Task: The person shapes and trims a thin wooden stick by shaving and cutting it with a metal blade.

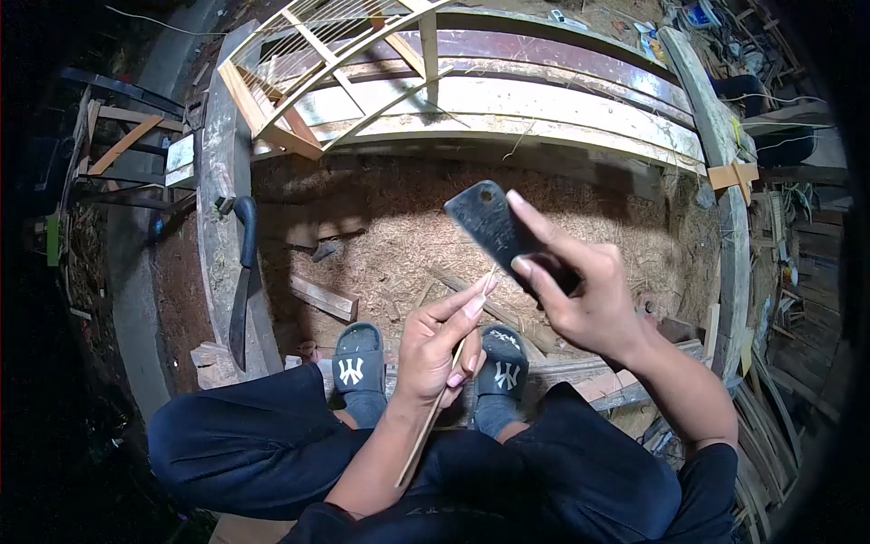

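My left hand (439,349) is closed around a thin pale wooden or bamboo strip (420,451), which slants from my lap up past my fingertips. My right hand (584,286) grips a dark, flat, cleaver-like blade (489,222) with a round hole near its far corner. The blade's lower edge is close to the tip of the strip; whether they touch I cannot tell. Its handle is hidden by my palm.
A long curved knife (243,281) rests on the left beam (220,163). A slatted bamboo frame (331,68) leans on the pale plank (580,127) ahead. Wood offcuts (323,297) lie among shavings near my slippers (358,354). A right beam (720,136) borders the space.
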`<state>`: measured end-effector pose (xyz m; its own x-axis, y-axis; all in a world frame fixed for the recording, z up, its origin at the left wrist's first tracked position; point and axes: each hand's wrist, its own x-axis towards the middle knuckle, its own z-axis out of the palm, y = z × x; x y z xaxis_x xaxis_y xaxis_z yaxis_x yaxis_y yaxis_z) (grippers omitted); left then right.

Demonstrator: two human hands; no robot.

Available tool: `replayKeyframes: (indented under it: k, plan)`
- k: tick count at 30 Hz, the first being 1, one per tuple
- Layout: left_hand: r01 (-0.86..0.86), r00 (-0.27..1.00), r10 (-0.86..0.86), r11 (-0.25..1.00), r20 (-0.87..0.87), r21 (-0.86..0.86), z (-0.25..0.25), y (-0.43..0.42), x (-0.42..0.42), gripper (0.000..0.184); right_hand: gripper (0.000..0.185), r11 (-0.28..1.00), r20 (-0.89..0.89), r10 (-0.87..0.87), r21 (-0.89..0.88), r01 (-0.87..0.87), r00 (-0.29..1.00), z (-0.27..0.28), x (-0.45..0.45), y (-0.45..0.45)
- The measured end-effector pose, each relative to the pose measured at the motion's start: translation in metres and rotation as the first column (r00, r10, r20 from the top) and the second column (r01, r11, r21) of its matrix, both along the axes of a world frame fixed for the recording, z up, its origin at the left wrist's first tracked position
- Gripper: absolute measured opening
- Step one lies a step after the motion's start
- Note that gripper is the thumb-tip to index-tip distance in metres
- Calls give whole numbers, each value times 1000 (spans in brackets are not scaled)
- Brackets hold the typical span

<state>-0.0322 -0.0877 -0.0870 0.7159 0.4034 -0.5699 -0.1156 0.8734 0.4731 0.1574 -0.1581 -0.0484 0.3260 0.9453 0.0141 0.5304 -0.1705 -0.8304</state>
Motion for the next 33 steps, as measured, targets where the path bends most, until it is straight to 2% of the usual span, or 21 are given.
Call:
replayKeyframes:
  k: [2, 3, 6, 8, 9, 15, 17, 19, 22, 24, 25, 27, 28, 31, 32, 33]
  plan:
    - [-8, 1000, 8, 1000, 17, -13, 1, -2, 0, 35, 67, 1000, -5, -9, -8, 9, 1000, -2, 4, 2]
    - [11, 1000, -11, 999, -1, 33, 3, -5, 1, 35, 67, 1000, -10, -19, -14, 19, 1000, -4, 5, 1]
    - [58, 998, -58, 995, -3, 85, 7, -3, 1, 35, 66, 995, 23, 16, 101, -18, 1000, -23, 0, -3]
    - [75, 997, -75, 993, -4, 94, 8, -2, 1, 35, 65, 983, -81, -156, -111, 147, 984, -8, 11, -4]
    - [72, 997, -72, 993, -1, 95, 8, -2, 2, 35, 63, 985, -96, -174, -5, 174, 980, -11, 13, -4]
    - [37, 999, -37, 997, -8, 73, 8, -2, 1, 36, 62, 986, -85, -117, 108, 126, 990, 4, 11, -3]
    - [79, 997, -78, 995, -14, 67, 7, -1, 1, 37, 63, 995, -114, -80, -72, 72, 990, 15, 10, -2]
    - [77, 997, -77, 994, 7, 76, 5, -1, 1, 37, 64, 1000, -24, -26, 9, 27, 999, 15, 9, 0]
    - [84, 996, -86, 993, 19, 86, 5, 0, 0, 37, 65, 1000, -72, -14, 19, 16, 997, 13, 8, 1]
    - [92, 996, -94, 992, 13, 91, 5, 1, -1, 37, 66, 1000, 54, -2, 27, 1, 999, 12, 8, 0]
    - [76, 996, -79, 995, 35, 66, 3, 1, -2, 37, 66, 1000, 54, -3, 26, 1, 999, 14, 7, -1]
    - [62, 996, -64, 997, 56, 40, 2, 1, -1, 36, 68, 993, 64, 105, -69, -101, 992, 18, 4, -3]
    - [60, 997, -61, 997, 38, 42, 3, 2, -1, 36, 69, 991, 73, 85, 98, -92, 994, 3, 4, -2]
    - [41, 999, -42, 999, 21, 27, 5, 0, 0, 36, 69, 1000, 66, 18, -7, -18, 998, 11, 7, 0]
    - [24, 999, -25, 1000, 22, 15, 5, 0, 1, 36, 69, 996, 70, 32, 79, -37, 997, 4, 5, -1]
    - [26, 999, -26, 1000, 22, 17, 4, 0, 1, 36, 68, 996, 40, 80, 27, -81, 996, 6, 4, -3]
